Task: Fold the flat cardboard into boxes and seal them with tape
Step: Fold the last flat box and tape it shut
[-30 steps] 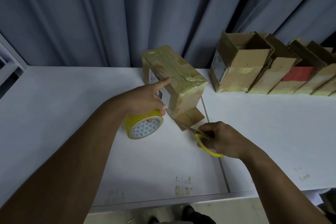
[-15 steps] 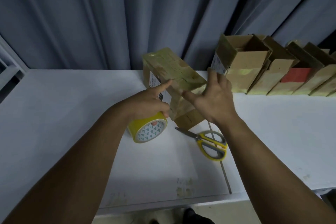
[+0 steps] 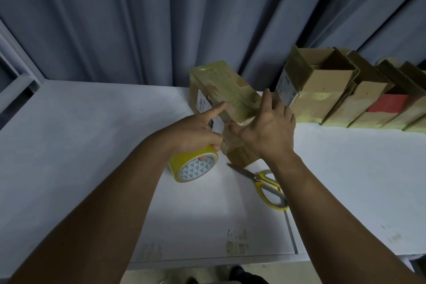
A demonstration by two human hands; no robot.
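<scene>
The box (image 3: pixel 221 86) runs away from me, my open right hand (image 3: pixel 269 128) flat on its near end, left hand (image 3: pixel 196 130) gripping tape (image 3: pixel 193 167).

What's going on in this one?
A person is taping up a cardboard box that stands on a white table. The left hand grips a roll of yellow tape beside the box, its index finger stretched onto the box's side. The right hand lies flat, fingers spread, against the box's near end, seemingly smoothing tape down. Yellow-handled scissors lie on the table just in front, untouched. A row of open boxes stands to the right by the curtain.
</scene>
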